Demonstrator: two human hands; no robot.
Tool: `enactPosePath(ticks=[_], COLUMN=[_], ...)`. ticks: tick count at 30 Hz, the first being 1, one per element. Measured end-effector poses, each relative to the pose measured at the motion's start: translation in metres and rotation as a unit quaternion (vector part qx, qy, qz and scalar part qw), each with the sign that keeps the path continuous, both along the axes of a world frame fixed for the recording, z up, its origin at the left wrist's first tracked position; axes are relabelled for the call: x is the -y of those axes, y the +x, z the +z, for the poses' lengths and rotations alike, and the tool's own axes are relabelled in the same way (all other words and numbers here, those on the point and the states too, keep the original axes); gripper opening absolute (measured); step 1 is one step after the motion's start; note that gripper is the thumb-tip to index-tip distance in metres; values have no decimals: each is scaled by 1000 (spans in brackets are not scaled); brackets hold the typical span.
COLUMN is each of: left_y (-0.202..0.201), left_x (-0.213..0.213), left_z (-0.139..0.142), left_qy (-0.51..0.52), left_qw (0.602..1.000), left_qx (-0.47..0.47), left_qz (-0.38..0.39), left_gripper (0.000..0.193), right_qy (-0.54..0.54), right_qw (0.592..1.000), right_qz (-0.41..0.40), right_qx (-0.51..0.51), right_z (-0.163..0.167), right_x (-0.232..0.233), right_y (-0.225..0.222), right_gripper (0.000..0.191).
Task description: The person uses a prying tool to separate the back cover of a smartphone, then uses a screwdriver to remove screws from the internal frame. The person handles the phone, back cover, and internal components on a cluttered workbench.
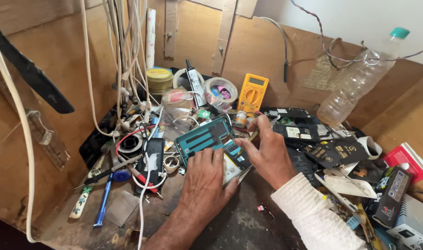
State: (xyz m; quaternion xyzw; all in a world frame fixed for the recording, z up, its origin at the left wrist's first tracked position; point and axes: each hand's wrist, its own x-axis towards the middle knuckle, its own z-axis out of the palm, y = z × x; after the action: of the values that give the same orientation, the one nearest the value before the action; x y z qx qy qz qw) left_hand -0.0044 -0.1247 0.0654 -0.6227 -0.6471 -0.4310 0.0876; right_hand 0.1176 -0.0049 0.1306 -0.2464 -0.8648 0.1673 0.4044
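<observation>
Fingers atop opened phone.

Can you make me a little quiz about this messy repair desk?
1. True or false: the left hand rests flat on the opened phone.
2. What colour is the multimeter? A red, B yellow, C green.
3. What does the right hand pinch?

Key: 1 true. 2 B. 3 a thin tool, its tip on the phone.
</observation>
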Motion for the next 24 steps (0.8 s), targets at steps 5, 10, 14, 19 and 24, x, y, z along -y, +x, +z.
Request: enactPosePath(ticks=[5, 10, 14, 19, 24], left_y=[1, 0, 0, -1, -1], left_x=[0, -1, 0, 1, -1], left_z=[-1, -2, -3, -5, -6], left_qy=[-25, -5, -9, -12, -14], left_qw=[1000, 1000, 1000, 1000, 1000], left_qx=[10, 4, -1, -9, -18], left_qz=[1, 1, -5, -9, -18], left_gripper=[68, 70, 67, 55, 47], right_qy=[-148, -58, -154, -161, -124], right_qw=[988, 997, 988, 984, 989], right_qz=[-25, -47, -28, -35, -64], right_qx=[32, 27, -11, -65, -38], right_z=[1, -1, 0, -5, -9], right_x=[-1, 1, 0, -2, -1], right_y=[3, 1, 6, 11, 13], right_gripper=[30, 33, 26, 26, 28])
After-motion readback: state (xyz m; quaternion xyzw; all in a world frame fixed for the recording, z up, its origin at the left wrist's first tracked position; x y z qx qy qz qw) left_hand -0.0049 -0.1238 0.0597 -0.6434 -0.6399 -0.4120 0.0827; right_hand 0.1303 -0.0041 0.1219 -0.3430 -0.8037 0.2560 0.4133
